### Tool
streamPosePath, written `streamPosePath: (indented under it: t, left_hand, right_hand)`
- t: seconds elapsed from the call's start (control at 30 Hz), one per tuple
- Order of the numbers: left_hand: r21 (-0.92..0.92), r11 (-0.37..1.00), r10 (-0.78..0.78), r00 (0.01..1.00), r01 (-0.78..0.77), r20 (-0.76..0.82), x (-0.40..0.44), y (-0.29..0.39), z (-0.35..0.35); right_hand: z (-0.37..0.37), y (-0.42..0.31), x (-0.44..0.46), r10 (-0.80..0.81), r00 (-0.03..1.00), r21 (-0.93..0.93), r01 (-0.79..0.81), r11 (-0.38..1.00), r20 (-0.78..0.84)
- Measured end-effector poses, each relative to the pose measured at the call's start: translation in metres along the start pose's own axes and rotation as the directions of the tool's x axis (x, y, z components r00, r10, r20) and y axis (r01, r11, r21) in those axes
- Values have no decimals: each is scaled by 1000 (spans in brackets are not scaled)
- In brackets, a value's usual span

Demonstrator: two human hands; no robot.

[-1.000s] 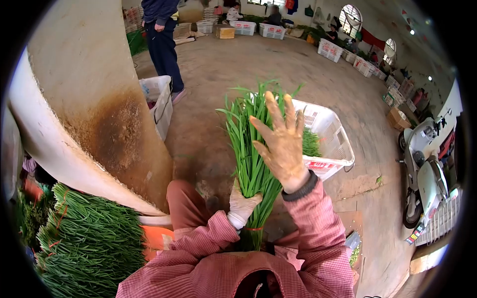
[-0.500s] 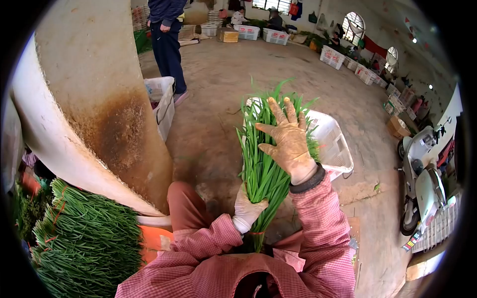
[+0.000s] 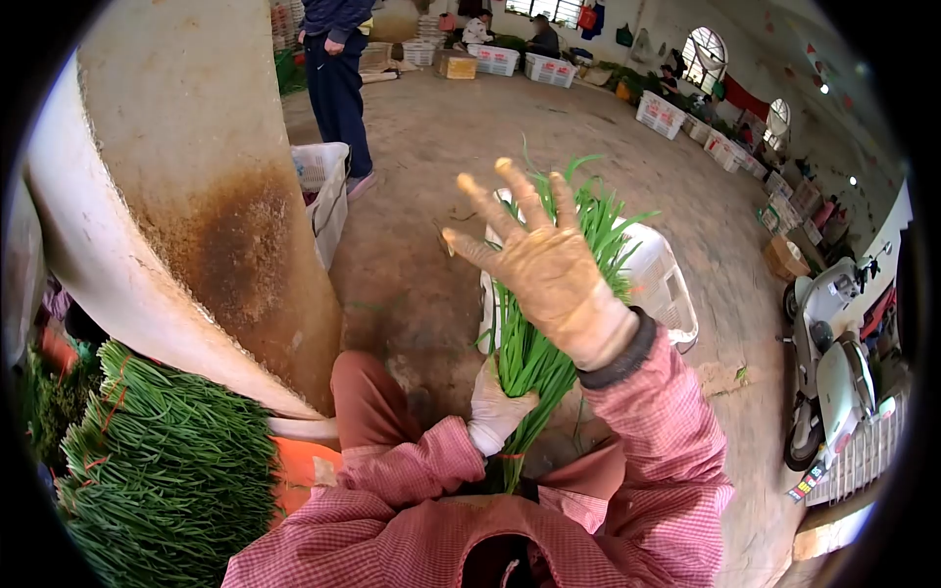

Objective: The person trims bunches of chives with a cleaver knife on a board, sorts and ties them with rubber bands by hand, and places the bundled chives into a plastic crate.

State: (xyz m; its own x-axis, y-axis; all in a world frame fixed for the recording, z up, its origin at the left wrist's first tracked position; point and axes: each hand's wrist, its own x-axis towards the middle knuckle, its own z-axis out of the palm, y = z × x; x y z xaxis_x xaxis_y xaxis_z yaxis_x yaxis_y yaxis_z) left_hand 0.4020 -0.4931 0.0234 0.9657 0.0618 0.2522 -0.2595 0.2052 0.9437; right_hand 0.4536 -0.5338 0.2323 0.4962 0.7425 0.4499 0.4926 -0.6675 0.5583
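Observation:
My left hand (image 3: pixel 497 407), in a pale glove, is wrapped round the lower part of a bunch of garlic chives (image 3: pixel 534 367). A thin red band (image 3: pixel 511 457) circles the bunch just below that hand, nearer my body. The long green leaves point away from me and fan out at the far end. My right hand (image 3: pixel 549 274), in a stained yellowish glove, is raised over the leaves with its fingers spread and nothing in it. It hides part of the leaves. Behind the bunch stands a white plastic crate (image 3: pixel 667 289), partly covered by it.
A big heap of tied green bunches (image 3: pixel 172 475) lies at my left by an orange sheet (image 3: pixel 299 470). A stained pillar (image 3: pixel 235 225) rises at left. Beyond it are another white crate (image 3: pixel 331 201) and a standing person (image 3: pixel 336 88). A scooter (image 3: pixel 833 363) is parked at right.
My right hand has lifted off the leaves and moved left and up towards the camera, fingers still spread. My left hand keeps its hold; the leaf tips have shifted slightly right.

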Motion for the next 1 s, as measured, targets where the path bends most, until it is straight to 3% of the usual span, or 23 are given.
streamPosePath:
  t: [0.03,0.1,0.17,0.23,0.27,0.33,0.37,0.4,0.43,0.47,0.5,0.53,0.6,0.67,0.73,0.8,0.87,0.9,0.93,1.0]
  left_hand:
    - [4,1000,-7,1000,7,2,-1,-3,1]
    - [-48,999,-6,999,4,-43,-4,-11,2]
    - [-91,996,-20,998,15,-57,1,-15,-3]
    - [-115,993,-36,999,32,-37,12,-6,-16]
    - [-231,964,-143,990,135,-19,21,-2,-23]
    - [-274,942,-209,978,193,-28,49,10,-34]
    - [-265,927,-281,959,267,-19,67,24,-37]
    - [-252,905,-358,934,344,-11,81,42,-36]
    - [-242,911,-338,941,333,25,92,60,-29]
    - [-93,954,-281,959,284,44,105,66,-24]
    - [-13,972,-231,968,233,100,112,74,-23]
    - [61,983,-183,970,176,161,114,89,-25]
    - [369,929,-89,967,-5,238,106,144,-55]
    - [506,857,-68,952,-98,300,98,190,-105]
    - [627,751,-537,741,205,402,101,206,-168]
    - [708,607,-778,449,361,439,102,190,-214]
    - [444,717,-681,405,538,610,87,161,-217]
    - [366,744,-654,497,560,570,74,162,-206]
    - [157,709,-670,589,687,451,65,163,-201]
    - [-112,578,-692,558,808,458,84,141,-225]
  right_hand:
    - [4,3,0,4,1000,6,-4,1000,4]
    - [14,21,1,141,973,219,-99,971,-183]
    - [23,47,-3,299,895,421,-143,896,-332]
    - [25,56,-28,385,840,518,-150,842,-383]
    - [19,50,-56,488,806,519,-275,810,-335]
    - [6,20,-111,672,693,500,-499,708,-261]
    - [30,-6,-125,657,753,763,-435,478,18]
    - [53,-32,-140,580,748,896,-438,67,322]
    - [76,-57,-153,458,680,819,-505,-274,573]
    - [118,-77,-163,377,854,803,-488,342,359]
    - [119,-81,-149,376,729,819,-487,-304,573]
    - [119,-82,-131,222,644,496,-281,-821,732]
    - [103,-75,-109,281,650,447,-102,-889,706]
    - [128,-86,-100,296,727,415,18,-910,619]
    - [115,-97,-88,237,787,285,81,-955,570]
    - [98,-117,-74,86,830,87,45,-995,551]
    - [120,-173,-51,47,889,37,34,-999,456]
    - [99,-189,-42,58,898,94,19,-995,436]
    - [75,-200,-39,73,906,152,10,-988,417]
    - [60,-217,-42,-141,916,135,-204,-970,376]
